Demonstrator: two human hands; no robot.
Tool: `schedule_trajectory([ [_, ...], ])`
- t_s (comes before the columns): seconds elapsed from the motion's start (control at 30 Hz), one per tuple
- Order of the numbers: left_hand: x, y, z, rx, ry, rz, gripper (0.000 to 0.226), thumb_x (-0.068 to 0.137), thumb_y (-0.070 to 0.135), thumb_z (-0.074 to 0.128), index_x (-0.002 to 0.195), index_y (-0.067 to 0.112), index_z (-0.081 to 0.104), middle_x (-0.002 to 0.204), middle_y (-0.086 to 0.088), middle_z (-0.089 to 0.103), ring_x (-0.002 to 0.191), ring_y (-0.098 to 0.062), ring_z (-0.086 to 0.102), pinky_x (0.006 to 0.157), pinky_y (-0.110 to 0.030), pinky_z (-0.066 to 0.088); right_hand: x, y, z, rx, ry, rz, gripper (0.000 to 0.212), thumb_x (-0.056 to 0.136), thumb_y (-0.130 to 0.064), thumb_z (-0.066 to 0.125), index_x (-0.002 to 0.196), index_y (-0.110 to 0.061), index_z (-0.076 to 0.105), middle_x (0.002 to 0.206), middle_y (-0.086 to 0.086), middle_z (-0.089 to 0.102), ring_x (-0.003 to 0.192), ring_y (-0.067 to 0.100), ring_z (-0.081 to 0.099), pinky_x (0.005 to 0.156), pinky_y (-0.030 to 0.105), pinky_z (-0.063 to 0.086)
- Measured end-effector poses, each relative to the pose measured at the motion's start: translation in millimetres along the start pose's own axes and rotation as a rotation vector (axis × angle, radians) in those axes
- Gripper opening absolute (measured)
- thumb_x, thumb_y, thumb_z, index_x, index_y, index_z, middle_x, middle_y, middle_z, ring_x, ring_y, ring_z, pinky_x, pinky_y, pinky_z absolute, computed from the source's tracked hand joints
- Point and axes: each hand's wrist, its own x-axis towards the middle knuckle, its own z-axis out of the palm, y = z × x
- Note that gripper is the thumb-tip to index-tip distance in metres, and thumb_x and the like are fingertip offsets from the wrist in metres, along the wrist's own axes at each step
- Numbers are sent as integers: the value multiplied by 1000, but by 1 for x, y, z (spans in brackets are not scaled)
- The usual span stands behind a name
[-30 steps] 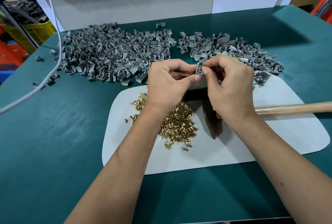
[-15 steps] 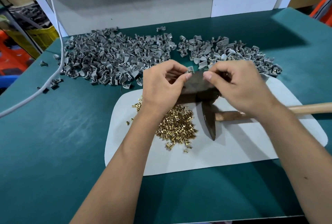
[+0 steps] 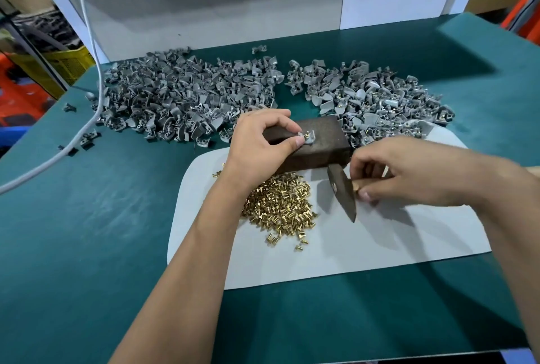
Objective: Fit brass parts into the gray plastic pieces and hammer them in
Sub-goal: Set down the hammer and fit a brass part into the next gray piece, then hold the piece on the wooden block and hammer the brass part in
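A gray plastic piece point(image 3: 309, 137) with a brass part standing in it lies on top of a dark metal block point(image 3: 321, 144). My left hand point(image 3: 263, 138) pinches that piece between thumb and fingers, holding it on the block. My right hand point(image 3: 409, 173) is lower right, fingers curling round the wooden handle of a hammer point(image 3: 342, 191) whose dark head lies on the white mat point(image 3: 380, 241). A heap of loose brass parts point(image 3: 280, 203) sits on the mat under my left wrist.
A big pile of gray plastic pieces point(image 3: 181, 98) spreads over the green table point(image 3: 87, 232) at the back left. A second pile with brass fitted point(image 3: 374, 100) lies back right. A gray cable point(image 3: 96, 95) runs down the left side.
The piece has come down from between both hands onto the block, held by my left hand alone. My right hand has dropped right to the hammer handle.
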Motion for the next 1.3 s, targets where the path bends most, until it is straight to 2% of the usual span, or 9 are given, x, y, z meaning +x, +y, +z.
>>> schedule_trajectory([
  [0.13, 0, 2, 2, -31, -23, -4, 15, 81, 9, 83, 80, 22, 76, 120, -5, 71, 119, -9, 62, 110, -33, 44, -1, -5, -18, 334, 177, -101, 8, 97, -14, 63, 91, -17, 65, 76, -2, 71, 60, 6, 61, 59, 21, 51],
  [0.23, -1, 4, 2, -75, -33, -12, 9, 81, 2, 82, 82, 10, 77, 116, -11, 72, 109, 0, 64, 92, -9, 46, 15, -17, -18, 191, 433, -130, 25, 105, -23, 52, 81, -18, 59, 68, -4, 65, 57, 7, 56, 56, 22, 43],
  [0.33, -1, 4, 2, -101, -20, -50, 6, 82, 0, 81, 84, 5, 78, 115, -12, 72, 111, -1, 65, 91, -10, 48, 30, -27, -11, 31, 525, -79, 28, 108, -29, 46, 83, -19, 54, 71, 1, 61, 66, 22, 56, 64, 39, 44],
  [0.5, 0, 4, 2, -84, -21, -56, 3, 82, 2, 81, 84, 4, 79, 109, -10, 74, 119, -6, 63, 89, -7, 48, 34, -30, -14, 25, 843, -111, 27, 105, -39, 40, 110, -22, 61, 69, -3, 55, 57, 22, 50, 56, 34, 38],
  [0.63, -1, 6, 2, -108, -25, -97, 5, 82, 2, 82, 85, 6, 80, 118, -15, 72, 125, -6, 61, 103, -30, 53, 38, -30, 1, -203, 555, 33, 25, 108, -37, 41, 108, -20, 59, 73, 1, 51, 72, 37, 55, 63, 39, 42],
  [0.83, -2, 9, 0, -93, -25, -133, 7, 81, 7, 84, 85, 13, 81, 127, -13, 69, 126, -6, 59, 110, -36, 47, 32, -35, -10, -137, 856, 4, 26, 106, -39, 39, 107, -20, 56, 71, 6, 52, 62, 34, 46, 59, 38, 39],
  [0.97, -2, 10, 0, -116, -26, -130, 9, 81, 2, 82, 85, 9, 81, 123, -15, 70, 128, -8, 59, 108, -34, 49, 36, -39, 2, -251, 545, 103, 22, 109, -38, 39, 105, -22, 53, 69, -1, 42, 71, 35, 49, 65, 42, 43],
  [1.13, -1, 8, 0, -107, -28, -118, 8, 80, 5, 84, 83, 12, 81, 120, -13, 72, 127, -7, 59, 109, -31, 48, 34, -41, -10, -194, 823, 25, 28, 106, -39, 38, 112, -19, 57, 70, 5, 51, 65, 36, 47, 60, 41, 41],
  [1.3, -1, 8, 1, -124, -24, -127, 9, 81, 4, 83, 84, 12, 81, 123, -14, 71, 130, -8, 57, 110, -32, 47, 37, -38, -6, -283, 560, 105, 21, 109, -38, 39, 100, -24, 51, 79, 9, 52, 73, 37, 50, 67, 43, 46],
])
